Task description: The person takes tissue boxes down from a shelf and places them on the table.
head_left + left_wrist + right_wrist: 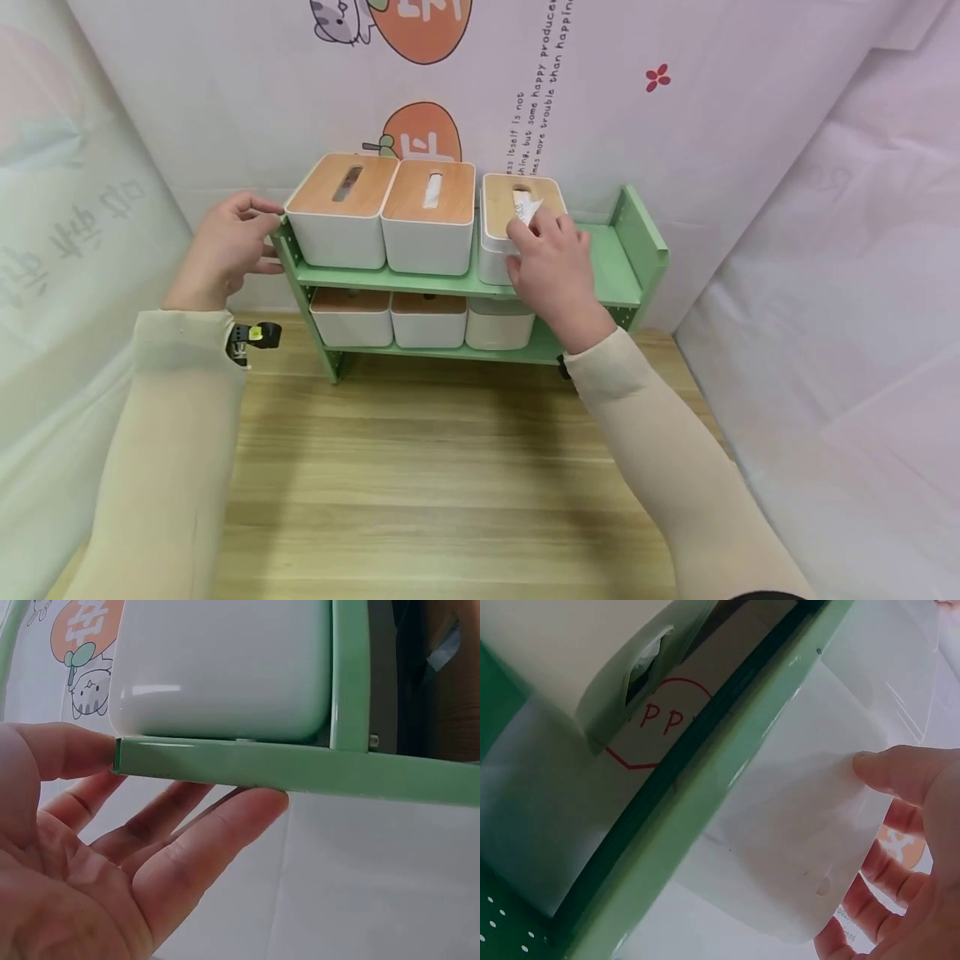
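A green two-tier shelf [450, 282] carries white tissue boxes. Against the top of its left side panel [247, 766] rest the fingers of my left hand [228, 246], with the thumb touching the outer face in the left wrist view. My right hand [555, 271] grips the upper front of the rightmost top tissue box [497, 265]. Its thumb lies on the white front [780, 832], while the other fingers reach over the top. Tissue [525, 206] sticks out of that box's pale wooden lid. Two wood-lidded tissue boxes [337, 242] [427, 250] stand to its left.
The lower tier holds two wood-lidded boxes [352, 325] [429, 325] and a cream box [498, 325]. A raised green side panel [645, 237] closes the right end. Printed white cloth [600, 125] hangs behind, above a wood-grain surface [450, 483].
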Demonstrator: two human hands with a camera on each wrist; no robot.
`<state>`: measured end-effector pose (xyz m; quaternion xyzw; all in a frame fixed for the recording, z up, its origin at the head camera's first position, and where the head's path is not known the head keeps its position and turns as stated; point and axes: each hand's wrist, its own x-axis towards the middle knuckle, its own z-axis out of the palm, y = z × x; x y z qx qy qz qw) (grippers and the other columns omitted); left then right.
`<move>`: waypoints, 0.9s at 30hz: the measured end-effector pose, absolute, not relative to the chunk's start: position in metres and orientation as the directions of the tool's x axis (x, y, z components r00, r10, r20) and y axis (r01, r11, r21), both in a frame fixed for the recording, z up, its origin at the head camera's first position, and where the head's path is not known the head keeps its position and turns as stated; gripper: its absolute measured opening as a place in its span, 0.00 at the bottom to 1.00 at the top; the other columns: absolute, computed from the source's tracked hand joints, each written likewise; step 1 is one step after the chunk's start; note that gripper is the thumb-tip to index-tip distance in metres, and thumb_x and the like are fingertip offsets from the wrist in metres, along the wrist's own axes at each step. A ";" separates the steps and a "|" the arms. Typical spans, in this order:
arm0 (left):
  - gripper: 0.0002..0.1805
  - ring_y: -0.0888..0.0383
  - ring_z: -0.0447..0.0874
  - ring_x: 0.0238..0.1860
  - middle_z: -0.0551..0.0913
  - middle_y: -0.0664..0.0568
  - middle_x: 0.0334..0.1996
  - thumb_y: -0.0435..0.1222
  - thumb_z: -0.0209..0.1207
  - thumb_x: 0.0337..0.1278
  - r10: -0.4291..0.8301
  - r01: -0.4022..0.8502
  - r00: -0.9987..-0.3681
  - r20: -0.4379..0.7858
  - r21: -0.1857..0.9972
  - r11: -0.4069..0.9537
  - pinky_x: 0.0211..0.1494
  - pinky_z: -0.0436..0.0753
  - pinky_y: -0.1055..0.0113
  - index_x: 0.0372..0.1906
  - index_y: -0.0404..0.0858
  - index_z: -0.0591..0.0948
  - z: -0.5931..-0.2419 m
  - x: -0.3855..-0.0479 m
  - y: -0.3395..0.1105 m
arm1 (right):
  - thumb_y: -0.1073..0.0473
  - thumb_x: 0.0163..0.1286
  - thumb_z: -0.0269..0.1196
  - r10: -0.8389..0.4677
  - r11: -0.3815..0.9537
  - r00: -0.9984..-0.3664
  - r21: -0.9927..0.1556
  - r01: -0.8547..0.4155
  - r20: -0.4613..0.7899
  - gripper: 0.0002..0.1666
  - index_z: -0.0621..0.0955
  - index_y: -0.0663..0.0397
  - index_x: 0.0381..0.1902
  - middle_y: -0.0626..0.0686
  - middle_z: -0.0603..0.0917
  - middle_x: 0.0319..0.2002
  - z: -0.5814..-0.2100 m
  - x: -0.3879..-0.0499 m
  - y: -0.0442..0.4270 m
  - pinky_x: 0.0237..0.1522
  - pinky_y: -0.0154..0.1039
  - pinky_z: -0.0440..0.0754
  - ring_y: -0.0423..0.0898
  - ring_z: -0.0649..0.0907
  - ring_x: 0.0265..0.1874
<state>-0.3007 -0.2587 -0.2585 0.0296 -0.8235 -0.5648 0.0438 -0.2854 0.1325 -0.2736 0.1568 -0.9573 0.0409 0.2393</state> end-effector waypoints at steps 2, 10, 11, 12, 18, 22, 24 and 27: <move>0.12 0.54 0.86 0.37 0.71 0.43 0.57 0.41 0.46 0.76 -0.109 -0.004 -0.993 0.039 0.931 0.366 0.39 0.85 0.58 0.55 0.43 0.75 -0.258 -0.300 -0.258 | 0.52 0.71 0.61 -0.274 0.951 -0.842 -0.003 -0.311 0.465 0.15 0.75 0.47 0.53 0.55 0.68 0.43 -0.272 -0.283 0.135 0.41 0.53 0.65 0.58 0.67 0.42; 0.12 0.53 0.85 0.37 0.71 0.45 0.55 0.44 0.48 0.75 -0.140 -0.030 -0.990 0.030 0.911 0.411 0.37 0.86 0.59 0.51 0.43 0.74 -0.252 -0.301 -0.254 | 0.54 0.68 0.61 -0.242 0.956 -0.837 -0.027 -0.293 0.491 0.17 0.75 0.50 0.53 0.57 0.70 0.45 -0.266 -0.277 0.131 0.41 0.55 0.66 0.58 0.68 0.43; 0.11 0.53 0.85 0.37 0.71 0.45 0.55 0.44 0.48 0.75 -0.143 -0.034 -0.989 0.028 0.911 0.410 0.37 0.86 0.59 0.51 0.43 0.74 -0.251 -0.302 -0.254 | 0.53 0.68 0.61 -0.244 0.956 -0.836 -0.024 -0.293 0.491 0.18 0.75 0.49 0.54 0.57 0.70 0.46 -0.266 -0.277 0.129 0.41 0.56 0.67 0.59 0.68 0.44; 0.11 0.52 0.84 0.37 0.71 0.45 0.55 0.44 0.48 0.75 -0.144 -0.037 -0.989 0.025 0.912 0.409 0.38 0.86 0.59 0.51 0.43 0.74 -0.251 -0.302 -0.253 | 0.53 0.69 0.61 -0.248 0.956 -0.839 -0.020 -0.294 0.485 0.18 0.75 0.49 0.54 0.57 0.70 0.47 -0.266 -0.278 0.128 0.42 0.56 0.67 0.59 0.68 0.45; 0.10 0.54 0.85 0.35 0.72 0.42 0.57 0.42 0.49 0.74 -0.149 -0.055 -0.989 0.003 0.922 0.383 0.37 0.86 0.59 0.52 0.43 0.73 -0.252 -0.301 -0.251 | 0.49 0.72 0.61 -0.241 0.963 -0.873 -0.006 -0.269 0.425 0.20 0.73 0.48 0.57 0.58 0.71 0.49 -0.269 -0.278 0.131 0.44 0.58 0.68 0.61 0.67 0.48; 0.16 0.55 0.86 0.32 0.71 0.41 0.56 0.42 0.49 0.73 -0.143 -0.062 -0.990 -0.008 0.924 0.378 0.37 0.86 0.59 0.60 0.42 0.71 -0.252 -0.301 -0.250 | 0.49 0.72 0.61 -0.234 0.965 -0.876 -0.010 -0.262 0.422 0.20 0.73 0.48 0.57 0.58 0.71 0.49 -0.270 -0.275 0.136 0.43 0.59 0.68 0.61 0.67 0.49; 0.20 0.55 0.86 0.33 0.71 0.40 0.57 0.43 0.49 0.73 -0.142 -0.072 -0.990 -0.019 0.921 0.384 0.36 0.86 0.59 0.65 0.43 0.69 -0.252 -0.301 -0.251 | 0.50 0.71 0.61 -0.228 0.966 -0.873 -0.012 -0.258 0.431 0.20 0.73 0.48 0.56 0.58 0.71 0.49 -0.270 -0.273 0.138 0.43 0.58 0.68 0.62 0.67 0.48; 0.24 0.55 0.86 0.33 0.70 0.39 0.59 0.43 0.48 0.72 -0.142 -0.080 -0.990 -0.025 0.915 0.396 0.36 0.86 0.60 0.69 0.43 0.67 -0.252 -0.301 -0.251 | 0.51 0.71 0.62 -0.222 0.967 -0.870 -0.015 -0.254 0.441 0.19 0.73 0.49 0.55 0.58 0.71 0.49 -0.270 -0.271 0.140 0.42 0.59 0.68 0.62 0.68 0.48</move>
